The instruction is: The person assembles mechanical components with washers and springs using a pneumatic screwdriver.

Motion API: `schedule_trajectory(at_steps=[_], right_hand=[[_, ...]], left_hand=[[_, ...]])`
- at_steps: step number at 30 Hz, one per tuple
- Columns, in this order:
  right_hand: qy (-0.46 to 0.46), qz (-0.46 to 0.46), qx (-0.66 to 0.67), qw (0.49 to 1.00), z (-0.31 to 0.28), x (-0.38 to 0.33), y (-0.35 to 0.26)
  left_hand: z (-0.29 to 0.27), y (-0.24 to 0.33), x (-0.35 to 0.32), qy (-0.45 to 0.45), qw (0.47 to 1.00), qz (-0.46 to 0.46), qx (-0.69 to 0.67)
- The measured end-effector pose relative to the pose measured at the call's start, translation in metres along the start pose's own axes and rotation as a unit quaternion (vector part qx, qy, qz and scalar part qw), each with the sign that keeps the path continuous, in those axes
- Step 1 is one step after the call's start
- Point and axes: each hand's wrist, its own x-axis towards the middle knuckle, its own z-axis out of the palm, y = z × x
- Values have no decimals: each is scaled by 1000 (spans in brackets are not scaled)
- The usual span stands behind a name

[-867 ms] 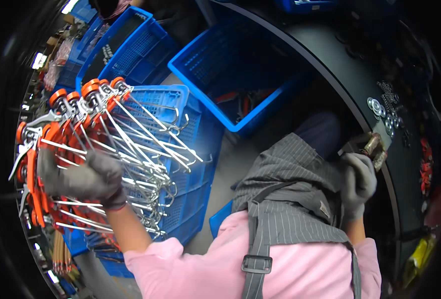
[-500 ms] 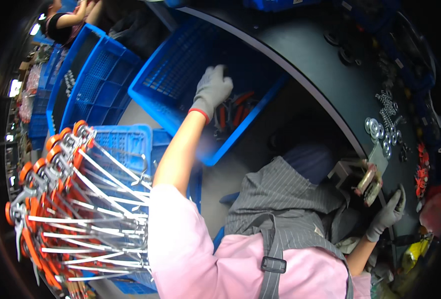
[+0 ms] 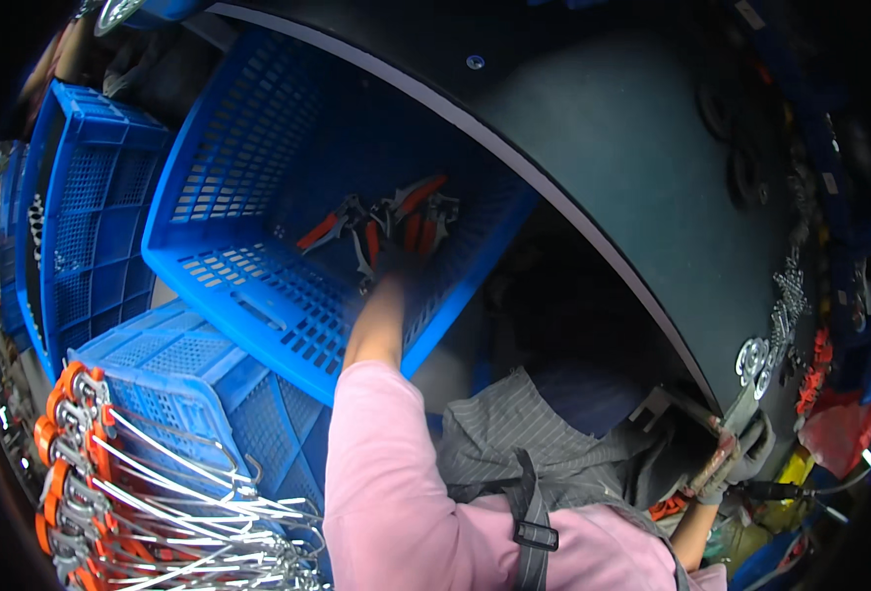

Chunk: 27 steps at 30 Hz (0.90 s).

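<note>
My left hand [image 3: 396, 264] reaches down into a large blue basket [image 3: 258, 320], dark and smeared by motion, so its fingers cannot be made out. It is at a small heap of orange-handled metal tools [image 3: 425, 217] on the basket's bottom; whether it grips one is hidden. My right hand [image 3: 748, 451], in a grey glove, is at the edge of the dark table, behind a worn metal fixture [image 3: 716, 461]. That fixture covers part of its fingers, and their grip does not show.
Orange-and-metal parts with long shiny rods [image 3: 169, 492] lie on a blue crate [image 3: 174, 379] at lower left. Another blue crate [image 3: 100, 217] stands far left. On the dark table [image 3: 593, 148] are metal rings [image 3: 753, 362], small metal pieces [image 3: 790, 295] and red pieces [image 3: 814, 369].
My left hand has gone from above the basket's near side down to the orange-handled tools. My right hand has moved in close behind the fixture. The view has shifted, with the basket appearing larger.
</note>
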Motion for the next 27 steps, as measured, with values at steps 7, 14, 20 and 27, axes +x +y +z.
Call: schedule_trajectory(at_steps=[7, 14, 20, 27], right_hand=[[-5, -97, -198, 975, 2, -2, -6], [13, -122, -214, 969, 10, 10, -38], [105, 197, 161, 961, 2, 33, -109], [-126, -80, 254, 956, -59, 29, -233]], left_hand=[[40, 53, -41, -234, 601, -71, 761], [52, 144, -47, -474, 256, 103, 836], [98, 309, -153, -98, 928, -121, 339], [179, 484, -422, -296, 889, -44, 346]])
